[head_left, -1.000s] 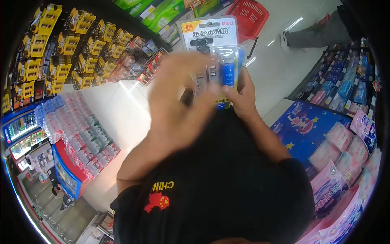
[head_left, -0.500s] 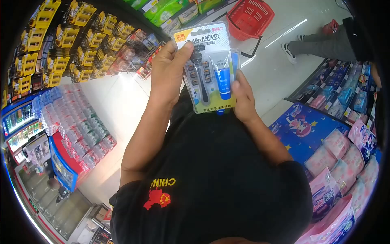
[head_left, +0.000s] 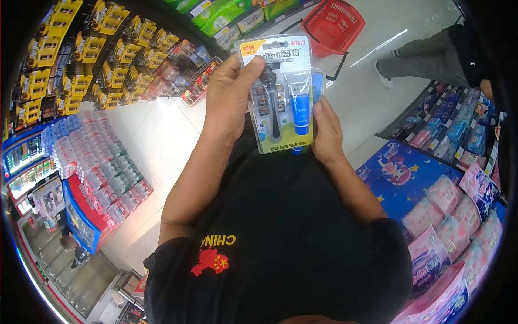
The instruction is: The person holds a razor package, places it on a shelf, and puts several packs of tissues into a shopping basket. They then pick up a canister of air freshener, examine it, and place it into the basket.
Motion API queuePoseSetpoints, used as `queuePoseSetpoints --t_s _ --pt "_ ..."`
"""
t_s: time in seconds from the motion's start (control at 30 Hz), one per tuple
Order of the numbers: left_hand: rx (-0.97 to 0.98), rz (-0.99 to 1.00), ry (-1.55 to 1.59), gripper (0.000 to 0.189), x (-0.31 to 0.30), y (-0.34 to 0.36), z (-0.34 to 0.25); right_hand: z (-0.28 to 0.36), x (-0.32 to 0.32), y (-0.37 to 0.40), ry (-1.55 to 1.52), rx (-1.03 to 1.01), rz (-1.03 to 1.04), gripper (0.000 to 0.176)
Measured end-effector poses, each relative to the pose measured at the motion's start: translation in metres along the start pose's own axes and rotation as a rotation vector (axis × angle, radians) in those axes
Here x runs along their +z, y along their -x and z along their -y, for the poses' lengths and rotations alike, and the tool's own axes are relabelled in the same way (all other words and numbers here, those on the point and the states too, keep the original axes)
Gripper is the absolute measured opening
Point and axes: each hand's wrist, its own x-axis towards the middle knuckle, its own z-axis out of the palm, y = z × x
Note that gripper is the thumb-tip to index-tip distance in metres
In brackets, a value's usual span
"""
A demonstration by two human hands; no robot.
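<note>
A blister-packed razor set point(head_left: 275, 129) is held up in front of my chest, its printed front facing the camera. Inside show a dark razor, small blade cartridges and a blue-and-clear tube. My left hand point(head_left: 232, 94) grips the upper left edge of the pack, thumb across its front. At the right side, my right hand point(head_left: 327, 129) has its fingers closed against the edge of a second blue item point(head_left: 317, 83), which is mostly hidden behind the razor pack.
A red shopping basket point(head_left: 334, 24) is on the floor beyond the packs. Yellow packages point(head_left: 89, 48) hang at upper left, above stacked bottles point(head_left: 108, 167). Pink packages point(head_left: 445, 194) lie at right. Another person's leg point(head_left: 426, 56) shows at upper right.
The razor pack has shifted slightly right and down with both hands. The other person's legs at upper right have changed position.
</note>
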Motion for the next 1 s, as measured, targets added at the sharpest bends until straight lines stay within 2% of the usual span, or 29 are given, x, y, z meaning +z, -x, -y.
queuePoseSetpoints --t_s 0.33,0.53,1.0 --pt "-0.062 -0.094 0.125 0.022 -0.014 -0.007 -0.003 0.001 -0.002 -0.008 0.118 -0.038 -0.129 0.024" --pt "-0.077 -0.081 0.205 0.023 -0.020 -0.010 -0.004 -0.008 -0.014 -0.017 0.038 -0.016 -0.127 0.027" --pt "-0.129 0.105 0.495 0.038 -0.029 -0.011 -0.011 0.004 -0.009 -0.022 -0.054 0.045 -0.114 0.034"
